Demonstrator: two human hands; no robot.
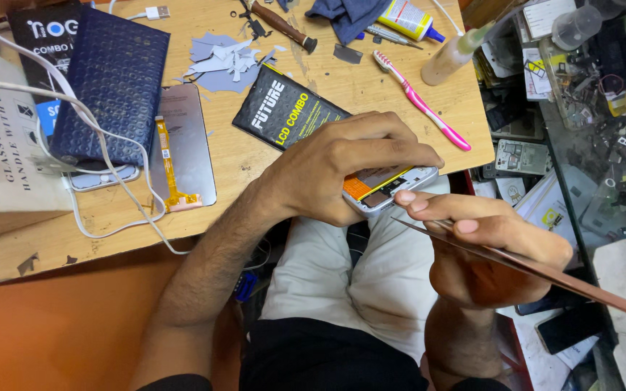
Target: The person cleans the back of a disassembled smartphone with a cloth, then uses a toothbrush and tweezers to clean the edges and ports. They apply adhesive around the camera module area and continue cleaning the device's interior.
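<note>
**Holdings at my two hands, and what lies about them**

My left hand (342, 163): clenched over an opened white-framed phone body (389, 187), its orange and dark insides showing past my fingers. The phone body sits just off the edge of the surface, above my lap.

My right hand (498, 250): grasping a thin, flat copper-coloured panel (545, 274), seen edge-on, running from near the phone body out to the lower right. My thumb and forefinger lie along its upper end, close beside the phone's lower edge.

On the pale wooden work surface (371, 87):
- a black and yellow flat cardboard box (284, 108), just beside my left hand;
- a pink and white toothbrush (422, 101), lying at a slant near the surface's right edge;
- a grey display panel with an orange flex ribbon (182, 145), face down;
- a dark blue textured pouch (110, 83) resting over a white phone;
- a heap of grey paper scraps (226, 58);
- a wooden-handled tool (280, 23) by a dark blue cloth (345, 16);
- a yellow glue tube (409, 18) and a clear plastic squeeze bottle (454, 54);
- a white cable (88, 152) looping across the left side, past a white cardboard box (1, 145).
</note>
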